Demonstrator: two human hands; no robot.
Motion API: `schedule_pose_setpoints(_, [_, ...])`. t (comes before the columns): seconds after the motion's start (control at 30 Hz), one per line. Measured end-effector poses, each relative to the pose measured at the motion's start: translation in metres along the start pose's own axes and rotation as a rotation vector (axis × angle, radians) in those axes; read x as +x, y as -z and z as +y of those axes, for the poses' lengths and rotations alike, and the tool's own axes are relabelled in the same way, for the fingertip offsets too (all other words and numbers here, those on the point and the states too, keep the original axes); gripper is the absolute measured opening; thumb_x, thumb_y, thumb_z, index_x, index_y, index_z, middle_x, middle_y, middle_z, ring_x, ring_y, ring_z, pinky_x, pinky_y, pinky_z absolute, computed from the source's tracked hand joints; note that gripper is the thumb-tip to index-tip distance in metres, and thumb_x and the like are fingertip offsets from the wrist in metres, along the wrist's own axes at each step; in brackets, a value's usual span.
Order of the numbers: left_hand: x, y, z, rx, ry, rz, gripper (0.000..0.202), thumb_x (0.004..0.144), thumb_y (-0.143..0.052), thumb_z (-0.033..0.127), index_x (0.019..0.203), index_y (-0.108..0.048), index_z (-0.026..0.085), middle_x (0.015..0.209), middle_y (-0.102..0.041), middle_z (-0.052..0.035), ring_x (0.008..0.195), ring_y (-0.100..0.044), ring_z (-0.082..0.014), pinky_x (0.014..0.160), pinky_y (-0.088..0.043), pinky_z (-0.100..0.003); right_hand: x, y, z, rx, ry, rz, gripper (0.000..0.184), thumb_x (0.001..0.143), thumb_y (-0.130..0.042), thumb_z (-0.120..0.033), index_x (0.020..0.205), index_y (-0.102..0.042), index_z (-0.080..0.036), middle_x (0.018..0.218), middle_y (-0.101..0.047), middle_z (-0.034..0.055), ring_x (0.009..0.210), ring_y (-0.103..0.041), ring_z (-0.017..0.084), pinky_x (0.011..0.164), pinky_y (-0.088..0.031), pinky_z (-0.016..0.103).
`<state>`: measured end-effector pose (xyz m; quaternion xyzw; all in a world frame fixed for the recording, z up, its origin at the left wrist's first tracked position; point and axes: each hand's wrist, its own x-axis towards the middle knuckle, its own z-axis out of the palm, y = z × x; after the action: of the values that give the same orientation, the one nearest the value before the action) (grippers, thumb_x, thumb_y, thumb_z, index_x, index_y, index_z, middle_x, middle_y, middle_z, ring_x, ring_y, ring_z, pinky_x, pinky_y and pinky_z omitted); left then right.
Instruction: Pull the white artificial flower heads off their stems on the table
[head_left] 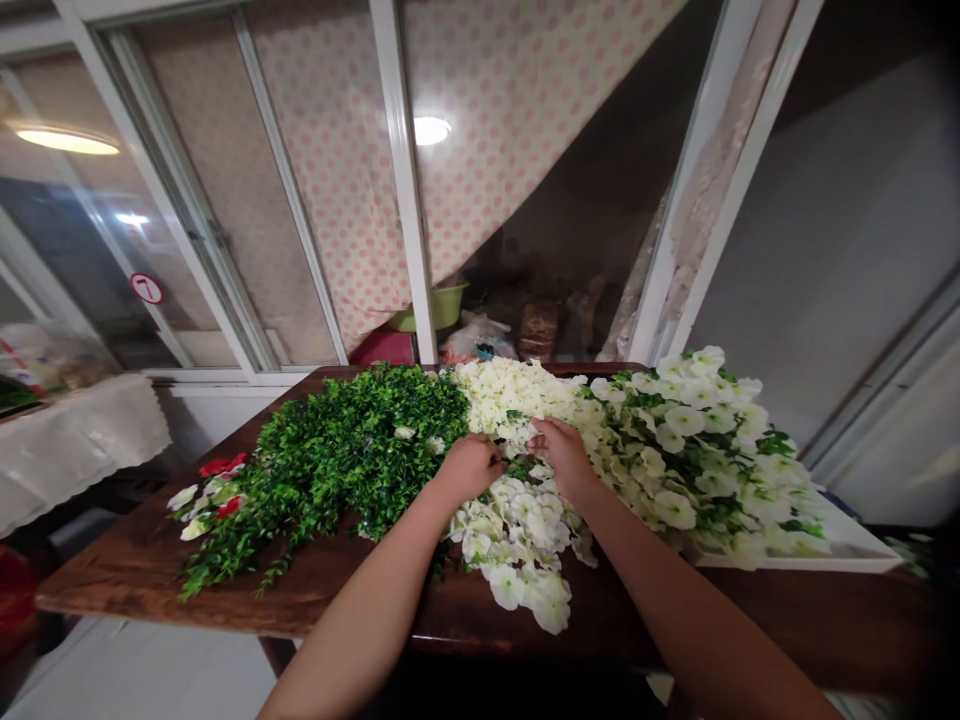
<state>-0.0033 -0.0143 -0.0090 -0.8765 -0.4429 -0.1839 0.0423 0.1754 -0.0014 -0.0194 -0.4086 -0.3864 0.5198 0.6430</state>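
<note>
My left hand [472, 468] is closed, its fingers curled at the top of a bunch of white flowers [517, 530]. What lies inside those fingers is hidden. Just to the right, my right hand [561, 455] is closed in a pinch on a white flower [523, 432], and a small gap separates the two hands. The bunch hangs toward the front edge of the dark wooden table [450, 635]. Behind the hands lies a dense heap of cream-white blossoms [517, 385]. A large pile of green leafy sprigs [360, 440] sits left of my left hand.
Larger white flowers with leaves [682, 420] fill the right side, partly over a white tray [840, 545]. Red and white flowers [217, 500] lie at the table's left end. A window with a dotted curtain [510, 130] stands behind; a cloth-covered surface [82, 440] is far left.
</note>
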Motion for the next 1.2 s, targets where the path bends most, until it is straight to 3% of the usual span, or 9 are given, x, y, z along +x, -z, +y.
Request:
schedule_pose_setpoints(0.13, [0.002,0.001,-0.001,-0.081,0.027,0.055,0.018,0.086,-0.053,0.028,0.083,-0.068,0.018,0.081,-0.066,-0.0063,0.082,-0.060,-0.0197,0.079,-0.045,-0.030,0.000,0.000,-0.001,0.001,-0.002,0.005,0.026,0.062,-0.073,-0.038,0.071,-0.057,-0.020,0.054,-0.053,-0.0043,0.053,-0.055,0.014,0.055,-0.047,0.026])
schedule_pose_setpoints(0.33, [0.004,0.007,0.000,-0.156,0.090,0.228,0.032,0.095,-0.039,0.027,0.118,-0.058,0.017,0.107,-0.067,-0.0097,0.099,-0.060,-0.0211,0.089,-0.044,-0.032,-0.002,-0.003,-0.002,-0.019,0.001,-0.072,0.025,0.063,-0.073,-0.039,0.067,-0.058,-0.019,0.053,-0.051,-0.0038,0.052,-0.051,0.013,0.054,-0.045,0.026])
schedule_pose_setpoints(0.53, [0.004,0.012,0.002,-0.160,0.137,0.250,0.036,0.093,-0.044,0.028,0.127,-0.052,0.018,0.102,-0.068,-0.0087,0.096,-0.061,-0.0218,0.086,-0.045,-0.033,-0.003,-0.004,-0.013,0.084,0.054,-0.043,0.028,0.061,-0.078,-0.039,0.072,-0.060,-0.021,0.054,-0.047,-0.0063,0.050,-0.044,0.011,0.054,-0.049,0.027])
schedule_pose_setpoints(0.7, [0.002,0.014,0.002,-0.165,0.139,0.214,0.033,0.090,-0.047,0.029,0.121,-0.055,0.019,0.092,-0.068,-0.0064,0.091,-0.061,-0.0219,0.083,-0.045,-0.032,0.007,0.007,-0.025,0.386,0.037,0.014,0.029,0.060,-0.082,-0.033,0.073,-0.059,-0.020,0.069,-0.059,-0.0029,0.059,-0.054,0.011,0.063,-0.053,0.028])
schedule_pose_setpoints(0.83, [0.001,0.015,0.003,-0.143,0.123,0.192,0.027,0.089,-0.048,0.029,0.111,-0.060,0.019,0.090,-0.067,-0.0068,0.092,-0.061,-0.0222,0.084,-0.044,-0.032,0.010,0.012,-0.038,0.543,0.023,0.037,0.024,0.066,-0.079,-0.028,0.079,-0.060,-0.020,0.076,-0.064,-0.0026,0.058,-0.054,0.008,0.062,-0.053,0.023])
schedule_pose_setpoints(1.0, [0.001,0.017,0.002,-0.121,0.135,0.184,0.024,0.089,-0.048,0.029,0.106,-0.062,0.019,0.092,-0.067,-0.0069,0.092,-0.061,-0.0222,0.084,-0.044,-0.032,0.010,0.018,-0.068,0.623,0.085,-0.009,0.016,0.079,-0.071,-0.028,0.079,-0.057,-0.021,0.068,-0.059,-0.0068,0.050,-0.049,0.004,0.060,-0.052,0.019])
schedule_pose_setpoints(1.2, [0.001,0.013,0.000,-0.100,0.145,0.127,0.021,0.088,-0.047,0.028,0.100,-0.063,0.020,0.096,-0.068,-0.0067,0.089,-0.062,-0.0205,0.080,-0.043,-0.030,0.026,0.044,-0.101,0.741,0.117,0.035,0.014,0.089,-0.061,-0.036,0.084,-0.059,-0.023,0.057,-0.054,-0.0097,0.043,-0.045,0.003,0.059,-0.052,0.018])
